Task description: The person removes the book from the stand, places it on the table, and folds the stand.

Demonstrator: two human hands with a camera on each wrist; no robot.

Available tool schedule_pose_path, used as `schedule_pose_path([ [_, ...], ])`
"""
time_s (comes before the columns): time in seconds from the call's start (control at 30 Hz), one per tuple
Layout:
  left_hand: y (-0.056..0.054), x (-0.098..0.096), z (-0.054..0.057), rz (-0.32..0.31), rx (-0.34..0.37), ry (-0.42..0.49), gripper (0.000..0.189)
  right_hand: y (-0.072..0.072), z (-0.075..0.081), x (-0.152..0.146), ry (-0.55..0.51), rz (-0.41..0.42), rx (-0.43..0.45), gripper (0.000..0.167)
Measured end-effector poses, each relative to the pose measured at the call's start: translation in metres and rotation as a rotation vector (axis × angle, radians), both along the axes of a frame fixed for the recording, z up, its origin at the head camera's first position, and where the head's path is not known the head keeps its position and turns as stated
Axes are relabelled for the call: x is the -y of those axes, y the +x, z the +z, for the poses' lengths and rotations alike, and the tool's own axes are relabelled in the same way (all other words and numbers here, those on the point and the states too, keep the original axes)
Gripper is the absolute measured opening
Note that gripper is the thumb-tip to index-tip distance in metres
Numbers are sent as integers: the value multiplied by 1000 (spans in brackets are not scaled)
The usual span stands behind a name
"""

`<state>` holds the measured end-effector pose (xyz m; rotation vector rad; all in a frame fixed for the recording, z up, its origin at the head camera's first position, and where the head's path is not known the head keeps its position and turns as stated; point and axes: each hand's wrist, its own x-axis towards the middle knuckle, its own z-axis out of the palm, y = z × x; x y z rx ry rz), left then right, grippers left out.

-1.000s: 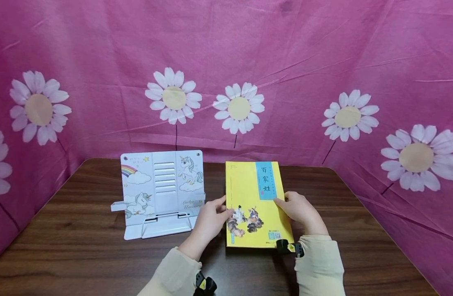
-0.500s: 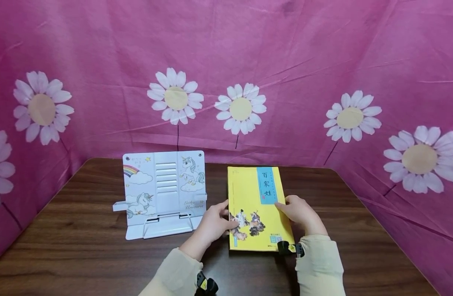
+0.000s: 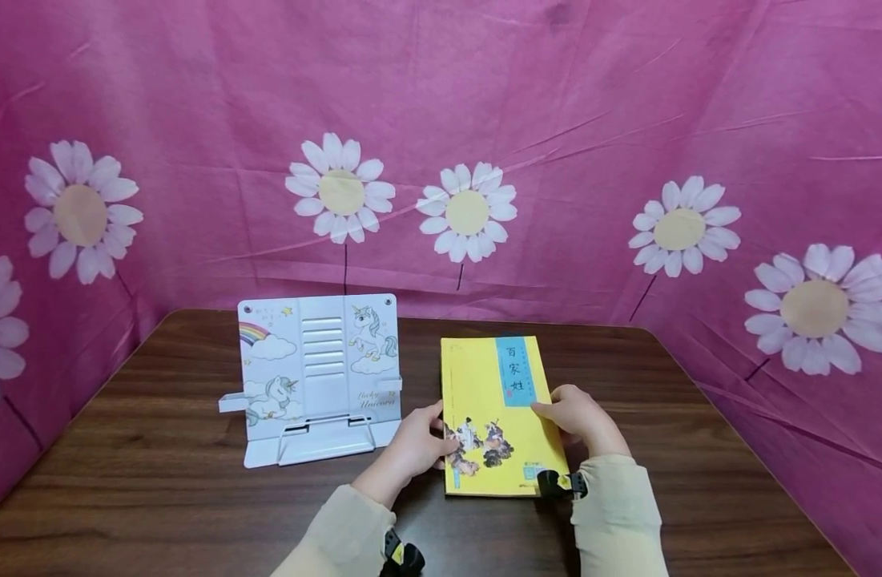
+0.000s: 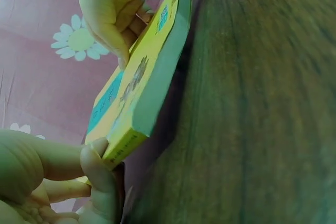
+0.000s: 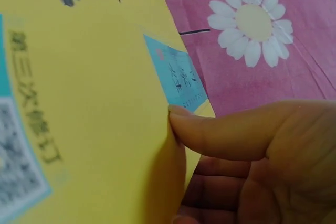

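Note:
A thick yellow book (image 3: pixel 494 401) with a blue title panel and small painted figures on its cover is held between both hands, its spine toward the left. My left hand (image 3: pixel 415 441) grips the lower left edge, thumb over the cover; the left wrist view shows the thumb and fingers pinching the spine side (image 4: pixel 126 145). On the opposite edge my right hand (image 3: pixel 585 417) holds the book, thumb on the cover beside the blue panel (image 5: pixel 176 72) and fingers curled beneath. In the left wrist view the book's lower edge is above the table surface.
To the left, a white folding book stand (image 3: pixel 325 385) with unicorn pictures stands upright, its wire holder and small side arms out. The dark wooden table (image 3: pixel 159 513) reaches back to a pink cloth (image 3: pixel 556 104) printed with daisies.
The book has come slightly nearer and lower in the head view, both hands moving with it. Its cover looks more foreshortened. The book stand has stayed in place.

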<state>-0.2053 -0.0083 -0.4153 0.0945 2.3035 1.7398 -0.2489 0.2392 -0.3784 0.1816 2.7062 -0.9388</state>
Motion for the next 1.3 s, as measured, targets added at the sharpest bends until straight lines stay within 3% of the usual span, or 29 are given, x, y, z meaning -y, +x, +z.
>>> schedule_pose_path([
  [0.17, 0, 0, -1, -16, -11, -42, 63, 0, -4, 1, -8, -14, 15, 31],
  [0.4, 0, -3, -4, -85, -106, -160, 35, -1, -5, 1, 7, -41, 19, 30],
  [0.67, 3, -6, -4, -72, -95, -202, 32, 0, -9, -1, 26, -55, 55, 29],
  [0.9, 1, -6, -6, -77, -205, -353, 34, 2, -6, -4, 37, -30, 43, 28],
  [1.13, 2, -1, -5, -118, -115, -180, 32, 5, -2, -7, 35, -22, 49, 28],
  [1.3, 4, 1, -5, -136, -100, -158, 36, 7, -5, -9, 33, -53, 64, 30],
])
